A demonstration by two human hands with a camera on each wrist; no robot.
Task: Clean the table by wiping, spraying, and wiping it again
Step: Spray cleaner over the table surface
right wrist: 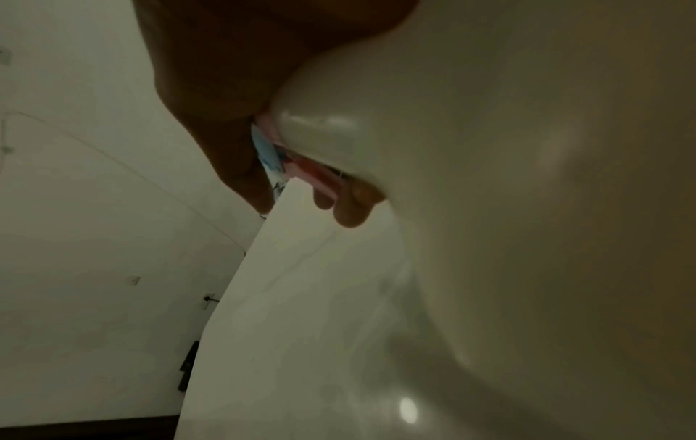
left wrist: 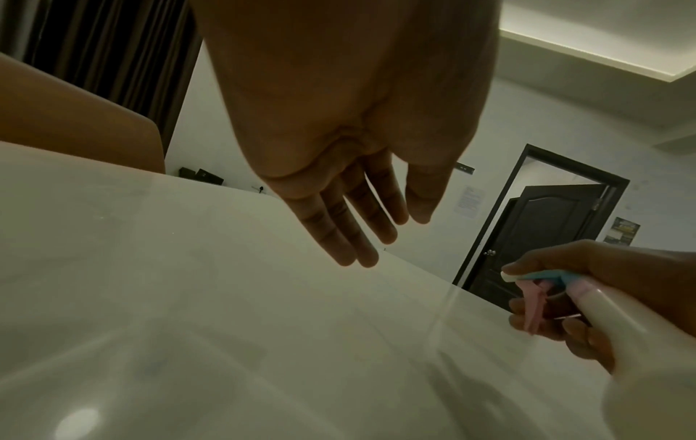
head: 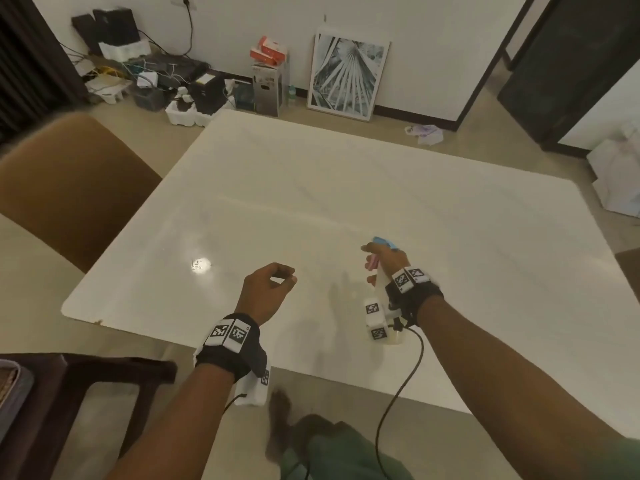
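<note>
The white glossy table (head: 311, 188) fills the middle of the head view. Over its near right part my right hand (head: 386, 259) grips a translucent white spray bottle (head: 380, 280) with a blue top and a pink trigger. The nozzle points away from me and down at the table. In the left wrist view the spray bottle (left wrist: 617, 315) sends a thin mist (left wrist: 444, 306) down onto the table (left wrist: 150, 268). The bottle's body (right wrist: 489, 178) fills the right wrist view. My left hand (head: 268, 289) hovers above the near middle, relaxed and holding nothing; its fingers (left wrist: 357, 226) hang loosely straight.
A brown padded chair (head: 69, 181) stands at the table's left edge, and dark wooden furniture (head: 86, 393) at the lower left. Boxes and cables (head: 156, 74) and a framed picture (head: 346, 77) line the far wall. A black cable (head: 398, 393) hangs from my right wrist.
</note>
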